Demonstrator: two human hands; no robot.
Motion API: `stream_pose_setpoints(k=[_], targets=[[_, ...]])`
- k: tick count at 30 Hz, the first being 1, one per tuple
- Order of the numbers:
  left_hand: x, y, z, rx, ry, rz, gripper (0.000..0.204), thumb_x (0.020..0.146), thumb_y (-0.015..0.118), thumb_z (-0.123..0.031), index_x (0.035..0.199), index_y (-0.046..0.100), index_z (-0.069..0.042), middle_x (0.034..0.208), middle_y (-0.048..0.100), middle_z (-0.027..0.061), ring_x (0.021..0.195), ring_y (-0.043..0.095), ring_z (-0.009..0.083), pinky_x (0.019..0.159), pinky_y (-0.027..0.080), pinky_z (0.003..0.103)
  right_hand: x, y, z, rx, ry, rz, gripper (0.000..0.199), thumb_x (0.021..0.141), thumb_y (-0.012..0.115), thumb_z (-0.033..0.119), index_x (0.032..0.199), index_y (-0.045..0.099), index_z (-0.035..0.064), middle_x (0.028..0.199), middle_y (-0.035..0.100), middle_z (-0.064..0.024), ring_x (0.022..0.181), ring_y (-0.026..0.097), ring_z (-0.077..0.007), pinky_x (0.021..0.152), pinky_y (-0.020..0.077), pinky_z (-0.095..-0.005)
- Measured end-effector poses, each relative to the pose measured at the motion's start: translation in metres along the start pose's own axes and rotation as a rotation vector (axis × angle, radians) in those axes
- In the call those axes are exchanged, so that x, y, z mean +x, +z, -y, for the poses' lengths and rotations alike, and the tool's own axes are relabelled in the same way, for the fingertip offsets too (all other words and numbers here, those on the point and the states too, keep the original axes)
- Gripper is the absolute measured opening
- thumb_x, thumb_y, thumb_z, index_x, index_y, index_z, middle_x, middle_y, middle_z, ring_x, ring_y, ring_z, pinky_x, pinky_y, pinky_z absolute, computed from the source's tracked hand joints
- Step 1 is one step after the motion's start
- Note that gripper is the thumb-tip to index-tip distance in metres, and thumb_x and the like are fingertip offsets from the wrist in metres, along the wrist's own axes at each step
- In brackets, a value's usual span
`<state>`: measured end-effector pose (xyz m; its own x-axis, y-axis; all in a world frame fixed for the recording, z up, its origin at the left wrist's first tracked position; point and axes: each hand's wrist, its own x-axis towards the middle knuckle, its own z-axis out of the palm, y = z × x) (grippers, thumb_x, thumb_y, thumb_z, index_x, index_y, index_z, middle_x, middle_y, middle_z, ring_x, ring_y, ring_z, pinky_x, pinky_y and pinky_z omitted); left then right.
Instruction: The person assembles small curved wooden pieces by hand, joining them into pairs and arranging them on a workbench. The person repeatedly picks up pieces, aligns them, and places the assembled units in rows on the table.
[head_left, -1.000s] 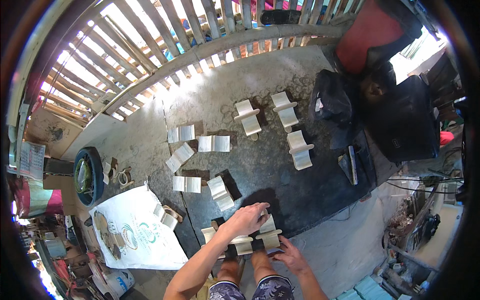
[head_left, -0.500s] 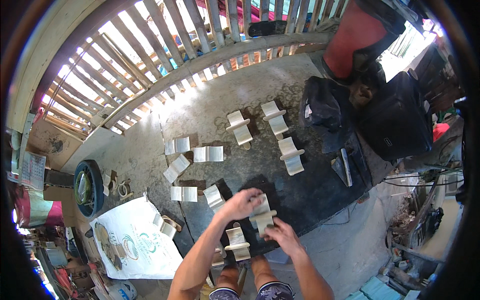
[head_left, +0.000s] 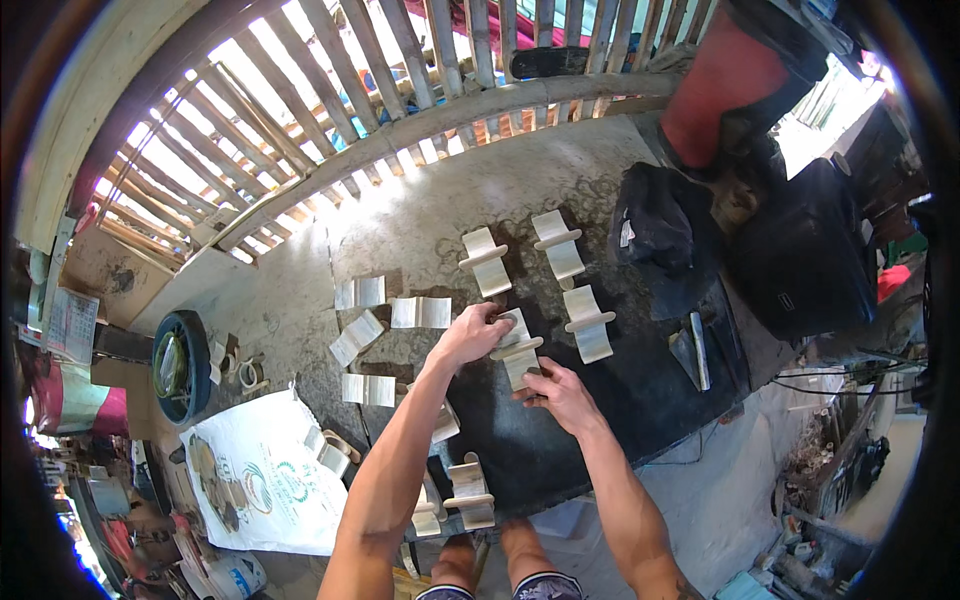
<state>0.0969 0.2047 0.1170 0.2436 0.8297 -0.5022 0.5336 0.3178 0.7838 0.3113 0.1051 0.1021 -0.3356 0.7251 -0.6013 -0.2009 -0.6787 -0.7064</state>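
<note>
A: so where's the pale cross-shaped piece [head_left: 517, 350]?

B: flat on the dark mat [head_left: 600, 420]. Left hand [head_left: 472, 333] grips its upper end, right hand [head_left: 560, 395] pinches the lower end.

A: anything around it?

B: three matching cross pieces [head_left: 555, 243] just beyond it, folded pale sheets [head_left: 420, 312] to its left on the concrete floor [head_left: 440, 215], black bag [head_left: 655, 215] off to its right.

Pale cream cross-shaped wooden piece [head_left: 517, 350] at frame centre, on a black mat [head_left: 600, 420]. Grey, mottled concrete floor [head_left: 430, 220] above it. White woven sack [head_left: 265, 475], lower left, printed with green and brown round motifs. Red cylindrical drum [head_left: 715, 85], upper right. Black fabric bag [head_left: 655, 225] right of centre. Dark blue-green round tub [head_left: 178, 365], far left.
</note>
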Motion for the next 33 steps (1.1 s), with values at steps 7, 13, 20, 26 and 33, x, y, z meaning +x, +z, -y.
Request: stream_pose_setpoints(k=[7, 13, 20, 26, 33], targets=[[-0.039, -0.01, -0.006, 0.089, 0.169, -0.221, 0.057, 0.099, 0.067, -0.032, 0.141, 0.058, 0.006, 0.123, 0.073, 0.0245, 0.109, 0.073, 0.0294, 0.094, 0.057, 0.04, -0.018, -0.008, -0.001, -0.087, -0.061, -0.068, 0.058, 0.101, 0.068, 0.019, 0.152, 0.049, 0.0009, 0.116, 0.073, -0.01, 0.095, 0.074, -0.0196, 0.081, 0.0575, -0.0333], [-0.202, -0.034, 0.006, -0.275, 0.081, -0.361, 0.046, 0.105, 0.065, -0.021, 0.144, 0.057, 0.003, 0.132, 0.07, 0.0174, 0.12, 0.069, 0.0246, 0.1, 0.055, 0.036, -0.092, -0.02, -0.028, -0.122, -0.078, -0.186, 0.055, 0.102, 0.067, 0.017, 0.15, 0.049, -0.0045, 0.116, 0.073, -0.0142, 0.097, 0.072, -0.0185, 0.081, 0.0555, -0.0302], [-0.335, -0.002, 0.095, -0.629, -0.334, -0.375, 0.043, 0.106, 0.066, -0.019, 0.142, 0.058, 0.004, 0.127, 0.071, 0.0118, 0.116, 0.066, 0.0185, 0.102, 0.052, 0.033, -0.164, 0.03, -0.109, -0.184, 0.021, 0.004, 0.05, 0.097, 0.066, 0.003, 0.146, 0.056, 0.0007, 0.128, 0.069, -0.0128, 0.103, 0.074, -0.0204, 0.086, 0.0579, -0.0308], [-0.328, 0.03, 0.164, -0.792, -0.57, -0.203, 0.047, 0.107, 0.065, -0.031, 0.14, 0.062, 0.002, 0.128, 0.072, 0.0098, 0.116, 0.068, 0.0183, 0.094, 0.055, 0.034, -0.16, 0.069, -0.152, -0.457, -0.014, -0.081, 0.047, 0.094, 0.079, 0.018, 0.134, 0.064, -0.003, 0.13, 0.063, -0.0124, 0.109, 0.066, -0.0199, 0.092, 0.055, -0.0324], [-0.316, 0.038, 0.193, -0.87, -0.574, -0.032, 0.042, 0.102, 0.071, -0.04, 0.122, 0.075, -0.004, 0.102, 0.069, -0.0011, 0.087, 0.057, 0.009, 0.074, 0.045, 0.027, -0.15, 0.083, -0.16, -0.496, -0.139, -0.106, 0.039, 0.095, 0.077, 0.019, 0.128, 0.07, -0.0006, 0.129, 0.064, -0.0103, 0.112, 0.065, -0.0198, 0.093, 0.0538, -0.0327]])
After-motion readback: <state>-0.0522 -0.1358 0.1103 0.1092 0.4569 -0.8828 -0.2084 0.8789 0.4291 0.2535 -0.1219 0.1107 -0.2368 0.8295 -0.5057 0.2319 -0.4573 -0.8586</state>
